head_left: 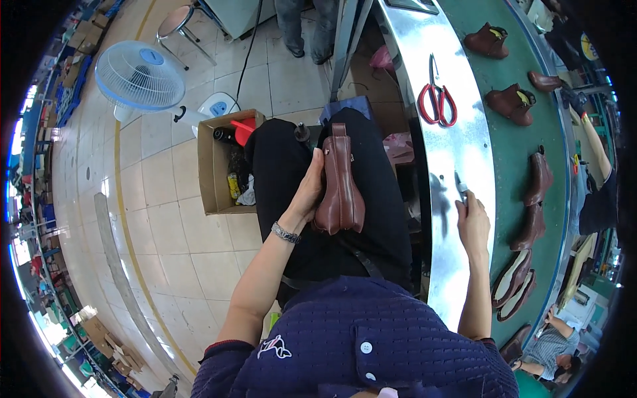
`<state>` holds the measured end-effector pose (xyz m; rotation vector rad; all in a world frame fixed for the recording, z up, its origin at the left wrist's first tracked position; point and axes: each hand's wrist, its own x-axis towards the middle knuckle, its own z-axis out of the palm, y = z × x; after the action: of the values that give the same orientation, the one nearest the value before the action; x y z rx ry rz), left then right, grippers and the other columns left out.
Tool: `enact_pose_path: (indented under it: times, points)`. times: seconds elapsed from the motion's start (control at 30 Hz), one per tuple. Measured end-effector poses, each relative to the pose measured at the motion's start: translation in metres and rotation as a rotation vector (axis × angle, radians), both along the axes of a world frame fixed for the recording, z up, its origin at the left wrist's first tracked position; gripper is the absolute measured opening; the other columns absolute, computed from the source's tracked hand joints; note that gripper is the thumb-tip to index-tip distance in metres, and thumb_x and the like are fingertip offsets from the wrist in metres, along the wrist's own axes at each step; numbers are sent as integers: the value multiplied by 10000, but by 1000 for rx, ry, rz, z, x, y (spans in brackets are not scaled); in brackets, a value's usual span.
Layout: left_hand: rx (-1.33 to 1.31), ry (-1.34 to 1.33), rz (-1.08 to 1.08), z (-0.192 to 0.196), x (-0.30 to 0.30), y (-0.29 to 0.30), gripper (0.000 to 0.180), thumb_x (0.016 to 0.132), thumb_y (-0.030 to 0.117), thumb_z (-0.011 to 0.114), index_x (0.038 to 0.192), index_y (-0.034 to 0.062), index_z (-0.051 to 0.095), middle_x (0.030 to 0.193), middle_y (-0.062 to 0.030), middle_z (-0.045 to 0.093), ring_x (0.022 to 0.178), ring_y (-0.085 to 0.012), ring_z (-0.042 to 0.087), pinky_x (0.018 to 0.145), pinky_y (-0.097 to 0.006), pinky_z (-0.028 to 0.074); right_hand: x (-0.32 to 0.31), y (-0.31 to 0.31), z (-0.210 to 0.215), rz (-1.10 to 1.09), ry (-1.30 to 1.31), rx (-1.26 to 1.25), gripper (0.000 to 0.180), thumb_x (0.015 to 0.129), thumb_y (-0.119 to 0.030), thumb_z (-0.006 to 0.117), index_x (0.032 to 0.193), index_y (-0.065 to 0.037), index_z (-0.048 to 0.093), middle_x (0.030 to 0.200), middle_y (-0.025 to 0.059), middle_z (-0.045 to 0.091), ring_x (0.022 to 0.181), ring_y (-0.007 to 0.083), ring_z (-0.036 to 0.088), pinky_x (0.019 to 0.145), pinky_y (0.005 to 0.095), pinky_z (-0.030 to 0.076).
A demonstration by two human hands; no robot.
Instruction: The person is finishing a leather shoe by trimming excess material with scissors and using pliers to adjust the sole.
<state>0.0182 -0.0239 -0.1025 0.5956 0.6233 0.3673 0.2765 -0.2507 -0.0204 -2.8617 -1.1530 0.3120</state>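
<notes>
Seated worker seen from above. The left hand (pixel 309 189) wraps its fingers and palm around the side of a brown leather boot (pixel 341 188), which rests on the lap against dark trousers (pixel 285 186); the boot lies at 3 o'clock of the palm, touching it, with its pull-loop end pointing to 12 o'clock. A metal bracelet (pixel 286 233) circles the left wrist at 7 o'clock of the hand.

The right hand (pixel 472 222) rests on the polished steel bench edge (pixel 458 152), well apart from the boot at its 3 o'clock, fingers closed on a small light-tipped tool (pixel 461 186) that projects toward 12 o'clock; what kind of tool it is cannot be made out.

Red-handled scissors (pixel 436 99) lie on the steel at 12 o'clock of the right hand, with bare metal between them. Beyond the steel's far edge, at 3 o'clock, a green conveyor belt (pixel 511 142) carries more brown boots (pixel 536 202). At 9 o'clock of the boot an open cardboard box (pixel 213 176) stands on the tiled floor (pixel 172 225), just beside the knee; a white fan (pixel 139 76) stands at 10 o'clock, with open floor around it.
</notes>
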Motion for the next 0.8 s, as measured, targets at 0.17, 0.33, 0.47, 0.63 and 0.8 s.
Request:
enact_pose_path:
  times: [0.17, 0.33, 0.47, 0.63, 0.8]
  points:
    - [20, 16, -11, 4, 2, -4, 776, 918, 709, 279, 1271, 45, 471, 971, -120, 631, 892, -182, 644, 762, -328, 561, 17, -31, -21, -60, -105, -75, 413, 902, -98, 605, 1306, -50, 534, 1096, 209, 597, 990, 350, 622, 822, 430, 514]
    - [121, 32, 30, 6, -5, -15, 770, 923, 702, 277, 1276, 47, 477, 987, -115, 628, 903, -174, 638, 784, -317, 553, -55, 29, 22, 214, 354, 402, 481, 857, -240, 697, 1263, -12, 577, 1166, 227, 624, 1061, 366, 624, 905, 419, 505]
    - [151, 30, 49, 7, -1, -22, 775, 931, 696, 245, 1272, 42, 483, 1009, -100, 623, 924, -161, 625, 824, -315, 538, -127, 76, 58, 449, 699, 441, 740, 772, -416, 772, 1285, 60, 530, 1210, 261, 604, 1085, 351, 631, 905, 386, 508]
    - [222, -7, 114, 3, -14, -25, 773, 939, 686, 211, 1260, 38, 487, 1018, -89, 618, 922, -159, 620, 848, -318, 527, -138, 91, 55, 438, 854, 489, 788, 724, -416, 808, 1252, 107, 544, 1135, 261, 641, 1011, 340, 667, 891, 366, 519]
    - [215, -57, 166, -7, -16, -26, 681, 957, 648, 260, 1310, 93, 437, 1110, -97, 587, 957, -170, 610, 863, -335, 521, -138, 95, 55, 466, 910, 425, 788, 707, -397, 821, 1254, 101, 551, 1100, 250, 660, 996, 316, 675, 896, 360, 514]
